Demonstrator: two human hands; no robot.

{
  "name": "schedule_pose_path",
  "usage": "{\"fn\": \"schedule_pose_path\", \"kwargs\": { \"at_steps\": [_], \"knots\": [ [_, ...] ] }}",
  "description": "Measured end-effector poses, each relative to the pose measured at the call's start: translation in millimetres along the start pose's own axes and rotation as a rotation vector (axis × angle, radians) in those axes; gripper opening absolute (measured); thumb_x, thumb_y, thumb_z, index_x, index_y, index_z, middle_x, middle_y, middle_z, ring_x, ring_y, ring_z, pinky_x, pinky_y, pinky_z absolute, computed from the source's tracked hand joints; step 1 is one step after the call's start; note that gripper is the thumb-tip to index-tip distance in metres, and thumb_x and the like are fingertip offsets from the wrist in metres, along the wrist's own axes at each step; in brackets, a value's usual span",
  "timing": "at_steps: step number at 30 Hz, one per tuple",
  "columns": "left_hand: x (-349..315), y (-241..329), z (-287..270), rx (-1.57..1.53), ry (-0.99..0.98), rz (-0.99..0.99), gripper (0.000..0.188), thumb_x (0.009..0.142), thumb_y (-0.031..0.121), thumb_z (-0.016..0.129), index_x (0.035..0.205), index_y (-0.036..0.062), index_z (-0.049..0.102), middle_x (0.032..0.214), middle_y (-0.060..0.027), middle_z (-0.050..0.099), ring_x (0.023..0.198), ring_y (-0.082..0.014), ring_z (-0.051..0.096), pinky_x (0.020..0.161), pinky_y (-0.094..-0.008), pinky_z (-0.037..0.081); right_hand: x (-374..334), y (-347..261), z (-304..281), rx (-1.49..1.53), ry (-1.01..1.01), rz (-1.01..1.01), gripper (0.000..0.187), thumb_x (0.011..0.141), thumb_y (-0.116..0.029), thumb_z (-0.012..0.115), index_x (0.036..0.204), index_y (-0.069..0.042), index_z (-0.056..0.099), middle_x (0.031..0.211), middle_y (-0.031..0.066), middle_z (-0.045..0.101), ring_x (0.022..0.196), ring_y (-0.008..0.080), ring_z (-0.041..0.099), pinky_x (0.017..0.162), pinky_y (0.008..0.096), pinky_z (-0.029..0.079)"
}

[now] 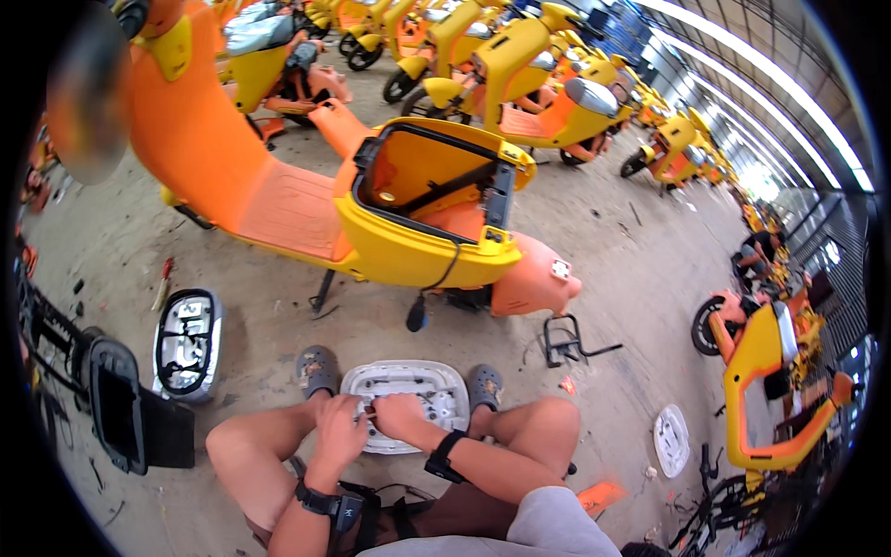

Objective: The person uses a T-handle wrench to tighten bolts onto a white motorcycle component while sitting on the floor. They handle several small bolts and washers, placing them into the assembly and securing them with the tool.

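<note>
A white oval plastic shell (442, 381), its ribbed inner side up, lies on the ground between my feet. Over its left part my left hand (342, 429) is closed, fingers bent. Beside it, my right hand (400, 415) is curled into a fist above the shell's middle. A small thin piece (370, 414) shows between the two hands; its kind is too small to make out. Both hands are nearly touching, and they hide part of the shell.
An orange and yellow scooter (297, 200) with an open seat compartment stands ahead. On the left lie a scooter seat (188, 343) underside up and a black storage bin (139, 408). A black metal bracket (563, 342) and white oval panel (671, 440) lie right. Several scooters stand behind.
</note>
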State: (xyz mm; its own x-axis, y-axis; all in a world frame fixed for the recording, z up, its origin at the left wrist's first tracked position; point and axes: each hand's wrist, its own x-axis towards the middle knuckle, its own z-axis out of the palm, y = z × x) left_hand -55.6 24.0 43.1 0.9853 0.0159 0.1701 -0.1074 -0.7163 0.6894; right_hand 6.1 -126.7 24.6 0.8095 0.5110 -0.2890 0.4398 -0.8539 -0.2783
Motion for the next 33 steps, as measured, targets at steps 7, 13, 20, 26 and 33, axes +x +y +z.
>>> {"fn": "schedule_pose_path", "kwargs": {
  "at_steps": [7, 13, 20, 26, 33],
  "knots": [
    [0, -6, 17, -0.094, -0.03, -0.033, 0.025, 0.083, 0.009, 0.064, 0.104, -0.0014, 0.07, 0.103, -0.0204, 0.069, 0.099, -0.0389, 0.064, 0.09, -0.0457, 0.05, 3, 4, -10, 0.023, -0.242, -0.113, 0.033, 0.088, -0.035, 0.059, 0.099, -0.007, 0.07, 0.095, 0.0148, 0.073, 0.082, 0.0312, 0.072, 0.066, 0.0451, 0.057],
    [0, -5, 21, -0.23, -0.081, -0.036, 0.024, 0.086, 0.01, 0.061, 0.104, -0.0017, 0.07, 0.101, -0.0212, 0.07, 0.096, -0.0383, 0.067, 0.087, -0.0422, 0.053, 7, -3, 19, 0.419, -0.69, -0.055, 0.036, 0.086, -0.032, 0.055, 0.1, -0.002, 0.069, 0.097, 0.0176, 0.072, 0.078, 0.029, 0.07, 0.065, 0.0416, 0.058],
    [5, 7, 7, -0.281, 0.122, -0.108, 0.019, 0.089, 0.01, 0.06, 0.101, -0.0011, 0.071, 0.094, -0.0186, 0.071, 0.09, -0.0351, 0.068, 0.083, -0.0403, 0.053, -14, -22, -7, 0.084, -0.209, -0.106, 0.034, 0.085, -0.032, 0.055, 0.093, -0.004, 0.072, 0.089, 0.0183, 0.073, 0.083, 0.0363, 0.071, 0.076, 0.0477, 0.057],
    [18, 12, 6, -0.46, 0.378, -0.183, 0.015, 0.093, 0.006, 0.06, 0.101, -0.0008, 0.07, 0.083, -0.011, 0.067, 0.074, -0.0225, 0.066, 0.072, -0.0324, 0.052, -15, -16, 4, 0.007, -0.059, -0.212, 0.028, 0.081, -0.023, 0.056, 0.08, 0.0, 0.072, 0.08, 0.0225, 0.071, 0.076, 0.0376, 0.071, 0.07, 0.0485, 0.057],
    [5, 44, -35, -0.523, 0.797, 0.028, 0.016, 0.097, 0.006, 0.056, 0.108, -0.0024, 0.063, 0.089, -0.0068, 0.064, 0.079, -0.0126, 0.061, 0.072, -0.0268, 0.049, -48, 2, -100, 0.09, 0.176, -0.048, 0.021, 0.086, -0.019, 0.058, 0.091, -0.004, 0.071, 0.08, 0.0197, 0.07, 0.078, 0.0406, 0.068, 0.07, 0.0498, 0.054]
  ]
}}
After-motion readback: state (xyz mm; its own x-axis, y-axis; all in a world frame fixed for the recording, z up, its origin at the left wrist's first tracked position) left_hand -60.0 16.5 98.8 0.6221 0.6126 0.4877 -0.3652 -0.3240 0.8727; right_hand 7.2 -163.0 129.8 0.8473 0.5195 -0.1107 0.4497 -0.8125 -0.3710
